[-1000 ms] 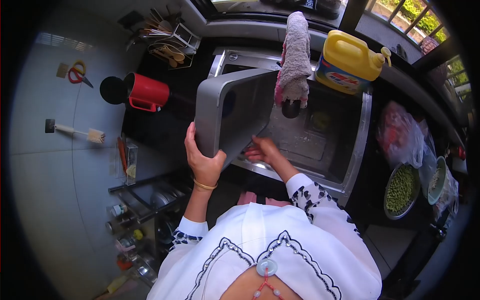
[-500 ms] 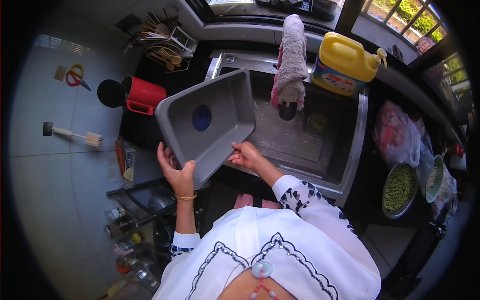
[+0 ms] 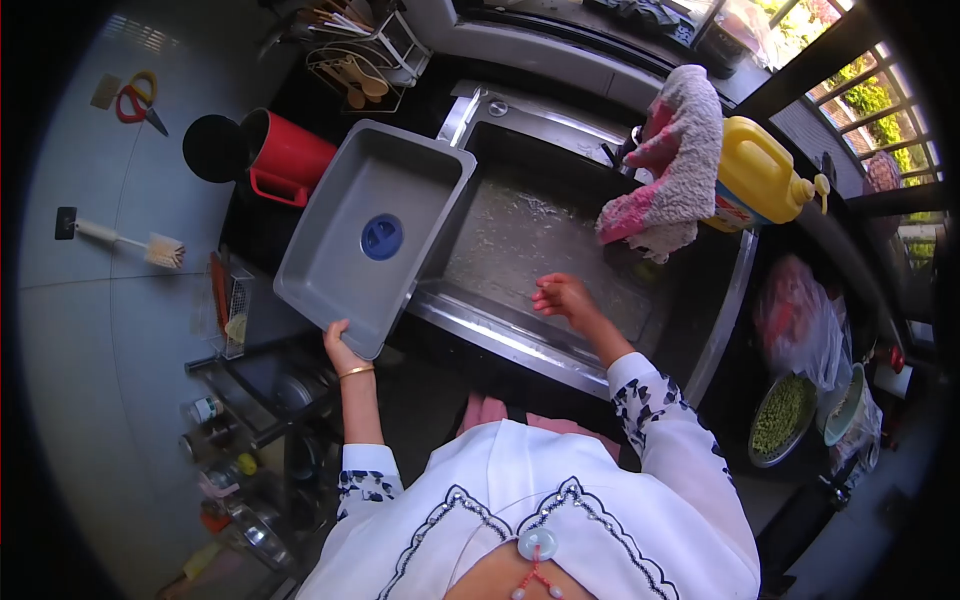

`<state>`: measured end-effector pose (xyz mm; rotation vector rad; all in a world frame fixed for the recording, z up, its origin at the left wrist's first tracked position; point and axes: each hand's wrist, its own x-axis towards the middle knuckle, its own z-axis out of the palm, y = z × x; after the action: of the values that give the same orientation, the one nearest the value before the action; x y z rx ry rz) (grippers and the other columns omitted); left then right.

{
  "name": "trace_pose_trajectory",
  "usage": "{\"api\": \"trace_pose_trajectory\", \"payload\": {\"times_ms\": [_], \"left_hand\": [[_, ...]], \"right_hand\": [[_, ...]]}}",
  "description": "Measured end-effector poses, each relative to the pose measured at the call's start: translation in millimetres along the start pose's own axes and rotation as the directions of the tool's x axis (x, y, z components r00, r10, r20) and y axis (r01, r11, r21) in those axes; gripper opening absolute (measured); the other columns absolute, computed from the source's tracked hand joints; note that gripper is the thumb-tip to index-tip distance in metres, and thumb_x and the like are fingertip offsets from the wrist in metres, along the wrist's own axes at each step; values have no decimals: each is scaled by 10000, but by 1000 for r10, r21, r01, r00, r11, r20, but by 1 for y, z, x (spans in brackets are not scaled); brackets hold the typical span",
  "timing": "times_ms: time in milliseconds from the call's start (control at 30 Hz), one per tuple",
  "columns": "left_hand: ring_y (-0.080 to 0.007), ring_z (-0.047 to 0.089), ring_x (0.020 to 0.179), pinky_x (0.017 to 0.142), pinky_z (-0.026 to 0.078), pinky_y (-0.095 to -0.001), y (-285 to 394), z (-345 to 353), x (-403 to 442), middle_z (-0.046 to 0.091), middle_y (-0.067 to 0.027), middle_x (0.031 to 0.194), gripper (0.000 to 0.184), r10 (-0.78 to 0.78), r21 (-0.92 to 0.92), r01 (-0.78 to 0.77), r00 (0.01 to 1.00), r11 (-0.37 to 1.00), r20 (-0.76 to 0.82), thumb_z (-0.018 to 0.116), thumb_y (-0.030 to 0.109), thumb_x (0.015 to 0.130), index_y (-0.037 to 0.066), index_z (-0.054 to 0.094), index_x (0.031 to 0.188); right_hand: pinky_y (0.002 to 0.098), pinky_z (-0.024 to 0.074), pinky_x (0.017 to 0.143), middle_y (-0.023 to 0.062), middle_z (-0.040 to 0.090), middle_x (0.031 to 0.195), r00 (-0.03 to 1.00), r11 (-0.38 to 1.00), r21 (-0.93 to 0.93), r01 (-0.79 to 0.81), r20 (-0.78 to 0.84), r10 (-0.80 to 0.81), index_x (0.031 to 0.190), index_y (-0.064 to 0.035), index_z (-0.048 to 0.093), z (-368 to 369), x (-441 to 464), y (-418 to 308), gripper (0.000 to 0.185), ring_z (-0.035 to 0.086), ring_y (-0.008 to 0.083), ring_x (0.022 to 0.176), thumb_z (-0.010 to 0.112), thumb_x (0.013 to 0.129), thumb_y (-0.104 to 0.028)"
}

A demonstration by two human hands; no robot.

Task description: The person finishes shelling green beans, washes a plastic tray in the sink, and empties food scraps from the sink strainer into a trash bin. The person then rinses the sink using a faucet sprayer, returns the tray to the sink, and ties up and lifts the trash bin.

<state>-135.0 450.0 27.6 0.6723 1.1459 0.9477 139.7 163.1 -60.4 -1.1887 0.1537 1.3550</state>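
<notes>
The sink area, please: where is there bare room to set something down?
The sink floor looks free between the gray tub and draped cloth, beneath the right hand. It is crowded rightward, around the plastic bag and steel bowl, and leftward, by the red pitcher.

Grey basin [image 3: 350, 270] with blue disc [image 3: 381, 237], red container [image 3: 292, 148], pink-and-white cloth [image 3: 675, 175].

One head-worn camera looks forward and steeply down from close above the wearer's chest [image 3: 520, 500].
</notes>
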Motion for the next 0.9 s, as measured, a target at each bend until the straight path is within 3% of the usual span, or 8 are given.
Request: {"api": "trace_pose_trajectory", "payload": {"times_ms": [267,333,400,533,733,800,867,900], "left_hand": [[-286,533,1011,888,438,-411,-14,29,8,528,-131,1090,469,-76,-33,76,997,997,18,549,66,676,-10,480,1134],[-282,564,965,865,457,-393,-11,42,1,567,-110,1033,354,-72,-22,71,997,997,-33,559,104,730,-24,522,1058],[-274,561,978,867,456,-390,-9,48,-1,565,-107,1052,359,-97,-21,96,994,995,-41,562,116,754,-19,518,1084],[-244,544,1022,885,441,-383,-5,50,-5,552,-99,1114,390,-85,110,90,995,990,-50,573,161,806,-11,499,1149],[-220,439,1159,979,342,-388,-5,29,-3,468,-96,1255,419,-128,177,130,992,976,-22,479,199,892,6,426,1260],[-225,437,1165,977,344,-392,-1,31,-9,462,-93,1265,426,-77,132,86,995,988,-67,429,253,919,14,418,1272],[-211,459,1131,942,369,-378,-6,13,-18,465,-104,1256,446,-20,162,31,998,986,-66,396,293,933,9,407,1276],[-200,483,1080,898,388,-348,-6,6,-28,492,-93,1205,432,27,249,-4,995,969,-92,428,290,925,13,423,1257]], "right_hand": [[299,493,582,81,634,792,984,955,-291,-57,-176,5,949,-36,570,1,97,-20,137,616,146,658,534,858,-133],[324,493,640,71,640,780,957,913,-407,26,-253,-140,962,-28,597,3,139,-22,165,619,166,707,552,848,-138],[354,491,730,111,658,829,855,696,-695,181,-239,-460,987,-11,616,1,192,-20,218,635,238,811,582,824,-152],[421,464,832,189,645,931,667,384,-923,7,-282,-689,915,-14,647,31,241,-77,221,607,357,914,588,777,-177],[465,457,837,191,603,1047,872,206,-955,-215,-283,-399,975,-52,619,46,314,-84,298,576,347,994,547,792,-276],[544,395,831,144,570,1060,766,97,-990,-103,-141,-627,951,-72,598,70,310,-60,235,500,326,1074,568,771,-219],[512,375,824,129,565,988,670,-43,-997,71,80,-738,901,-84,590,75,283,-35,188,505,306,1015,582,733,-168],[497,370,825,122,560,975,747,-161,-977,143,213,-630,896,-87,590,68,268,-19,201,504,300,994,591,708,-156]]}}
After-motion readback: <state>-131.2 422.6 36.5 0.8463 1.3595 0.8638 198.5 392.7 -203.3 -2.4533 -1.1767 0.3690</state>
